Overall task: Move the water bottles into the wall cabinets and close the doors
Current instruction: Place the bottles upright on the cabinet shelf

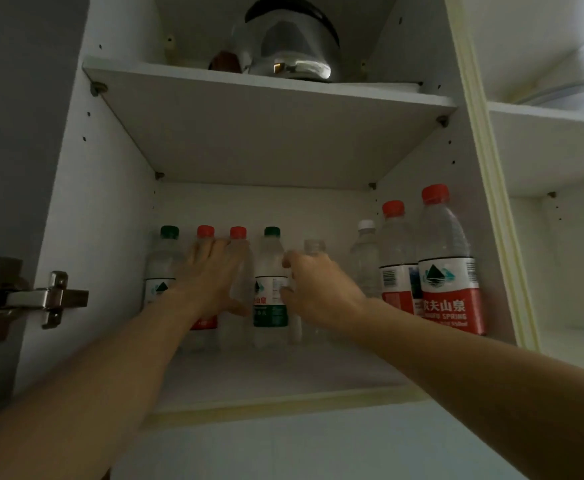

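Observation:
Several water bottles stand along the back of the open wall cabinet's lower shelf [283, 379]. My left hand [214, 275] wraps round a red-capped bottle [237, 233], with another red-capped bottle [205, 232] right beside it. A green-capped bottle [169, 251] stands at the far left. My right hand [318, 292] grips a clear bottle with no coloured cap [313, 247], next to a green-labelled bottle [271, 271]. At the right stand a white-capped bottle [365, 258] and two large red-labelled bottles [396, 268] [448, 271].
The left door is swung open, its metal hinge [30, 299] showing on the cabinet side. A steel kettle [287, 46] sits on the upper shelf. A second open cabinet [560, 237] lies to the right. The front half of the lower shelf is bare.

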`<state>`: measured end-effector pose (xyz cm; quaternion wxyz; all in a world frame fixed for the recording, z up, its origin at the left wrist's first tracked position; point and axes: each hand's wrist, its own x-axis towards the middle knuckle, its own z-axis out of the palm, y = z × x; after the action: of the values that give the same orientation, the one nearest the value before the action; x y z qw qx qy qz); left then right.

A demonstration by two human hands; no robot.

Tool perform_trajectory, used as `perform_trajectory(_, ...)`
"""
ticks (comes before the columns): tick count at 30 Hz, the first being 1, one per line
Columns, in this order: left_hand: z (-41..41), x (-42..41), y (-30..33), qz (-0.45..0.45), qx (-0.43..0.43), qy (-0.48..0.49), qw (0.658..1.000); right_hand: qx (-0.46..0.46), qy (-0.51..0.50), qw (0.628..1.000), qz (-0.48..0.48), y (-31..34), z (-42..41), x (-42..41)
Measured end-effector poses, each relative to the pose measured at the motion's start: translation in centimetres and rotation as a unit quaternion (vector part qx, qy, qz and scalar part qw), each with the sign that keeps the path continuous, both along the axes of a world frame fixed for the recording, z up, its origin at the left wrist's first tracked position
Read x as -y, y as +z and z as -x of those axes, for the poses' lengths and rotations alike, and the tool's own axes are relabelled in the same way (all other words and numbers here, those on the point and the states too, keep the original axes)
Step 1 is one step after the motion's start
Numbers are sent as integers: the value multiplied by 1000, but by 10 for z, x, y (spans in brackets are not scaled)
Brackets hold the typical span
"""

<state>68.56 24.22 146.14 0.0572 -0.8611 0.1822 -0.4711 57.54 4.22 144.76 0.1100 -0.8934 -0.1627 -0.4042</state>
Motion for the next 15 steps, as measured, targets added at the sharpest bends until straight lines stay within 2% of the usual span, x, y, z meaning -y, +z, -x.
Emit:
perform_trajectory(3,12,17,1,44,-7,-65,997,106,4,994,17,-5,35,22)
perform_trajectory(6,29,38,7,128,-17,-169,977,158,-25,986,51,-17,65,53)
perform_trajectory(11,70,94,9,180,-106,-306,929,205,-116,971,52,-39,100,101)
perform_trajectory(15,97,148,8,225,-188,-381,877,178,-160,971,2,-61,108,117)
